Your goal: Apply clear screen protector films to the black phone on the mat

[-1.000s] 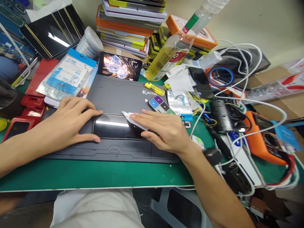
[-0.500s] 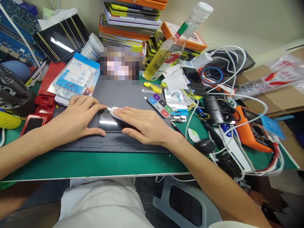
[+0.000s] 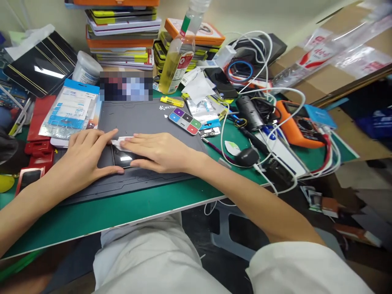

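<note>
A dark, glossy phone (image 3: 123, 160) lies on the grey work mat (image 3: 147, 120) with its screen side up and a bright reflection on it. My left hand (image 3: 87, 152) grips its left end, with thumb and forefinger at opposite edges. Pressed flat over the phone, my right hand (image 3: 159, 152) holds a white wipe (image 3: 118, 143) under its fingertips against the glass. Most of the phone's right part is hidden beneath this hand.
Behind the mat stand a bottle of yellow liquid (image 3: 177, 67) and stacked boxes (image 3: 122, 26). A card with coloured squares (image 3: 185, 121) and a yellow tube (image 3: 172, 101) lie nearby. Cables and an orange multimeter (image 3: 298, 124) crowd the right; a blue-topped packet (image 3: 70, 110) lies left.
The camera view has turned right, so the bench appears shifted left. My right hand has slid slightly with the wipe toward my left hand, which still holds the phone.
</note>
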`<control>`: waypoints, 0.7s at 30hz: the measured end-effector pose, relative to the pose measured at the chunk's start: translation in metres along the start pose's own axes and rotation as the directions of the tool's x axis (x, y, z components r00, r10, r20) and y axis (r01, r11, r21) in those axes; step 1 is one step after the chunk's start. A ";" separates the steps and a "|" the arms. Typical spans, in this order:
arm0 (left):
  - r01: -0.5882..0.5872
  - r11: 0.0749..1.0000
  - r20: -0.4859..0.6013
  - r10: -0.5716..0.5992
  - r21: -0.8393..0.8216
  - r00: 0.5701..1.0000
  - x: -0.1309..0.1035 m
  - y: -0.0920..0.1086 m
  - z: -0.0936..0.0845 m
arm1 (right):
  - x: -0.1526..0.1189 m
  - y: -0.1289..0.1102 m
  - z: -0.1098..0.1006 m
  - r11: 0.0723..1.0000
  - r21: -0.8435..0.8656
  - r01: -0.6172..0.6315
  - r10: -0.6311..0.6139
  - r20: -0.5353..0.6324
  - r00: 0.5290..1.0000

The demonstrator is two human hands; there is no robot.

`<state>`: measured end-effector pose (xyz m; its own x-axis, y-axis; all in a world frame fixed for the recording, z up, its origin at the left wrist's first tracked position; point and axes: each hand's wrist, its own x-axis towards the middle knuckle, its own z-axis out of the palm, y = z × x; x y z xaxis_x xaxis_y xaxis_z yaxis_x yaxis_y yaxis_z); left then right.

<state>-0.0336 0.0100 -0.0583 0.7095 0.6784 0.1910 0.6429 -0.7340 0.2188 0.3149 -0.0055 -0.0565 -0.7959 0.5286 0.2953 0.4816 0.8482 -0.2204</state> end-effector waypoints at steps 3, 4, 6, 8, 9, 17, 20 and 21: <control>0.011 1.000 0.006 -0.011 -0.005 1.000 0.001 0.003 0.000 | -0.036 0.011 -0.010 0.995 0.019 -0.095 0.095 -0.037 0.995; 0.015 1.000 0.006 -0.015 -0.009 1.000 0.001 0.004 0.000 | -0.050 0.014 -0.014 0.991 0.026 -0.128 0.129 -0.048 0.990; 0.029 0.999 0.010 -0.029 -0.013 1.000 0.002 0.006 0.000 | -0.073 0.017 -0.020 0.985 0.040 -0.170 0.172 -0.073 0.982; 0.043 0.999 0.023 -0.043 -0.017 0.999 0.002 0.008 0.000 | -0.090 0.019 -0.023 0.980 0.046 -0.194 0.198 -0.088 0.976; 0.050 0.999 0.030 -0.050 -0.020 0.998 0.003 0.008 0.000 | -0.095 0.018 -0.024 0.979 0.046 -0.201 0.204 -0.093 0.975; 0.063 0.998 0.043 -0.062 -0.026 0.997 0.004 0.008 0.000 | -0.069 0.009 -0.019 0.992 0.024 -0.124 0.126 -0.073 0.989; 0.051 0.999 0.029 -0.050 -0.020 0.998 0.002 0.005 0.000 | -0.044 -0.006 -0.007 0.999 0.010 -0.031 0.031 -0.066 0.997; 0.045 0.999 0.026 -0.045 -0.017 0.999 0.002 0.005 0.000 | -0.036 -0.011 -0.003 1.000 0.004 -0.003 0.004 -0.073 0.997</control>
<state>-0.0293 0.0080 -0.0569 0.6870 0.7096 0.1563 0.6695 -0.7018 0.2434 0.3391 -0.0341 -0.0618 -0.7653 0.5327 0.3612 0.4829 0.8463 -0.2248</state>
